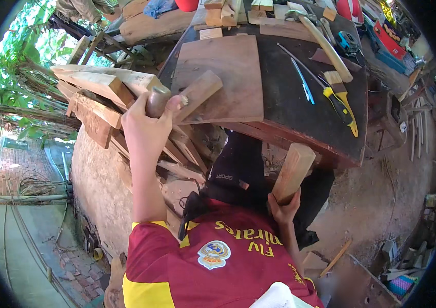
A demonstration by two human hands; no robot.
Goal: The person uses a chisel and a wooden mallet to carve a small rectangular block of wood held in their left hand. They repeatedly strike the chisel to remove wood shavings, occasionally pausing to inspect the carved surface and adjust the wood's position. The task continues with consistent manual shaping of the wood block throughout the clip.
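Observation:
My left hand (149,123) is raised at the left edge of the workbench, its fingers closed round a smooth, rounded grey-brown piece (157,102) whose kind I cannot make out. Just past its thumb, a rectangular wooden block (202,92) lies slanted over a flat wooden board (243,66); whether the thumb touches the block is unclear. Low by the bench's front edge, my right hand (283,209) grips the lower end of another wooden block (295,172), which is tilted upward.
On the dark bench top (284,92) lie a hammer (331,49), a paintbrush (341,95), a yellow-black screwdriver (333,100), a blue pen (302,82) and a tape measure (349,43). Several wood offcuts sit at the back. Stacked timber (100,84) stands left of the bench.

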